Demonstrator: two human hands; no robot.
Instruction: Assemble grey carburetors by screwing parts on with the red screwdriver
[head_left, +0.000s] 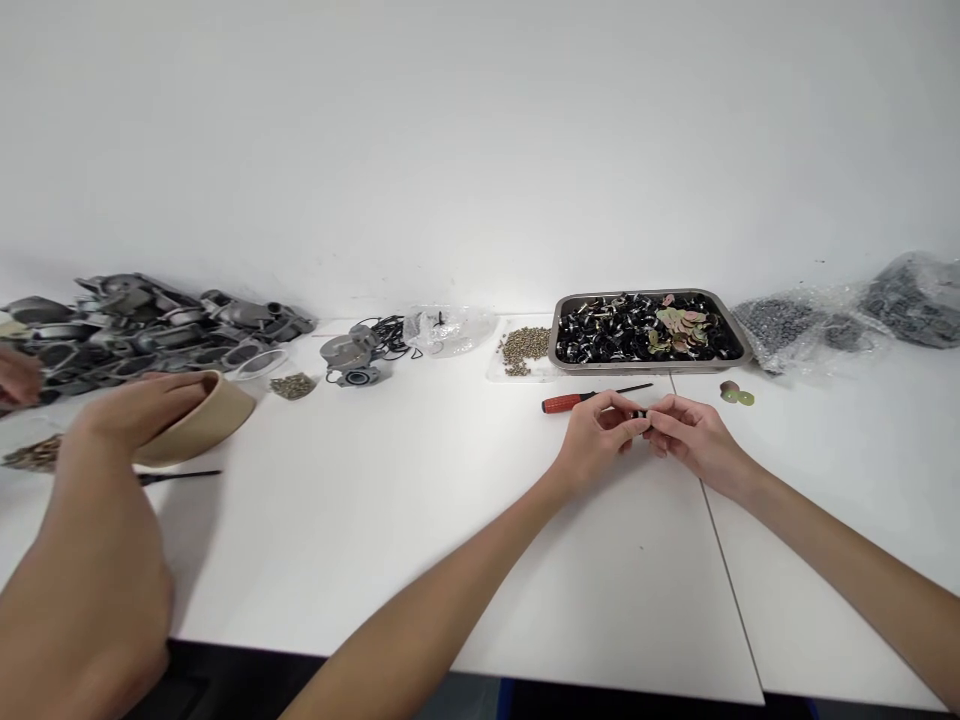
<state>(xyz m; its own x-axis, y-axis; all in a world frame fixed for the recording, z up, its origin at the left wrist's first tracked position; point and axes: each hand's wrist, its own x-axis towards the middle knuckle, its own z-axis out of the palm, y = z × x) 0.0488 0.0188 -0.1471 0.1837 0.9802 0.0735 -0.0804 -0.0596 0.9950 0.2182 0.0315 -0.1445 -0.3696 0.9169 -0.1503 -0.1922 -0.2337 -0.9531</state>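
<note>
Your left hand [600,428] and right hand [694,432] meet at centre right of the frame, fingertips pinching one small black part [640,413] between them, just below the screwdriver [581,400] and tray [559,340], both within easy reach.

No lettering, label, brand or number can be read anywhere around the metal tray [559,335], nor on the parts inside it.

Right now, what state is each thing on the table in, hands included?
Left hand: pinching a small black part.
Right hand: pinching the same part.
Screwdriver: lying flat, untouched.
Metal tray: full of black parts.
Two washers: loose on the table.
Another person's hand: resting on a tan cup, tipped on its side.
</note>
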